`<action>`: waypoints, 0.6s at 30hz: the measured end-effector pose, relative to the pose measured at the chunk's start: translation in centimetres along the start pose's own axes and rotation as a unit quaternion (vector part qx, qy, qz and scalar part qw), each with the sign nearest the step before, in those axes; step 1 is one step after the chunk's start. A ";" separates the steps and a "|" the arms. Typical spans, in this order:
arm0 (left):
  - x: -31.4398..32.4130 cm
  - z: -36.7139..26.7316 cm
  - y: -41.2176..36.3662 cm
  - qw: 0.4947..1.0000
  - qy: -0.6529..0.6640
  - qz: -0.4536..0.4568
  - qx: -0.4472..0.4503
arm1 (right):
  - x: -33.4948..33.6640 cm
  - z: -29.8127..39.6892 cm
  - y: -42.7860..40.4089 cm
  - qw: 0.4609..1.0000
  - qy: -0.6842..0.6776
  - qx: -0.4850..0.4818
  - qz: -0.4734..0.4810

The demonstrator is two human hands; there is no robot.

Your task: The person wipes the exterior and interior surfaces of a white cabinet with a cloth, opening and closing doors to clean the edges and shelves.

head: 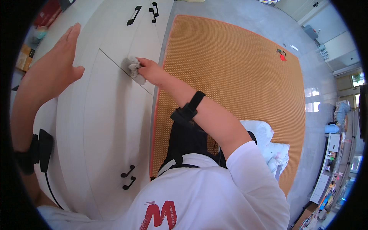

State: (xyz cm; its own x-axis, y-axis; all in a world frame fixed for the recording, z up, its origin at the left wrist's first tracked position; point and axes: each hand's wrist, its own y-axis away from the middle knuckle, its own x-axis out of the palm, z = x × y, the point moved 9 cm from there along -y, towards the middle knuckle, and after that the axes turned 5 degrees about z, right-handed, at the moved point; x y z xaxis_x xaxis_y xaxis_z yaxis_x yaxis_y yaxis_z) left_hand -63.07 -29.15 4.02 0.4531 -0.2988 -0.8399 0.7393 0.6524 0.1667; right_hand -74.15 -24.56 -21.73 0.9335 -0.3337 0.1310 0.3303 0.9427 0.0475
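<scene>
My right hand [151, 71] grips a crumpled pale cloth or tissue [134, 66] and holds it against the front of a white cabinet [106, 120]. The wad sits at a dark seam between two panels; some of it is hidden by my fingers. At the far left, my left hand [54, 64] is spread flat with the thumb apart from the fingers. Nothing shows in it. It is over the cabinet's top side, and whether the palm touches the surface cannot be told. Black bar handles [134, 15] are fixed to the cabinet doors, with more handles [129, 182] lower in view.
A tan woven mat [230, 72] with pink edging covers the floor beside the cabinet. On it lie rumpled white bedding [276, 152] and a small red item [283, 57]. Boxes [24, 57] stand at far left. A white drawer unit [325, 178] is at far right.
</scene>
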 end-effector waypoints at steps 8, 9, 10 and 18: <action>-1.4 -0.2 0.6 0.996 -0.040 -0.066 0.049 | 2.6 1.6 -1.1 0.996 0.034 0.061 0.049; -1.5 0.1 0.8 0.996 -0.043 -0.067 0.043 | 2.7 1.8 -1.3 0.996 0.067 0.051 0.031; -1.6 -0.1 1.0 0.995 -0.046 -0.064 0.058 | 2.9 2.3 -1.6 0.994 0.098 0.039 0.013; -1.5 -1.7 1.1 0.990 -0.018 -0.097 0.106 | 3.0 2.4 -1.2 0.996 0.040 0.060 0.045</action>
State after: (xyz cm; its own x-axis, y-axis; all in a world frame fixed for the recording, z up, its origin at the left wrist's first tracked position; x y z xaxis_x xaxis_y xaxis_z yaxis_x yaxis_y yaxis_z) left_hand -63.81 -26.84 4.59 0.3080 -0.4313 -0.8480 0.8999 0.4213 0.1125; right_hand -72.04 -26.69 -19.00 0.9683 -0.2420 0.0610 0.2302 0.9604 0.1569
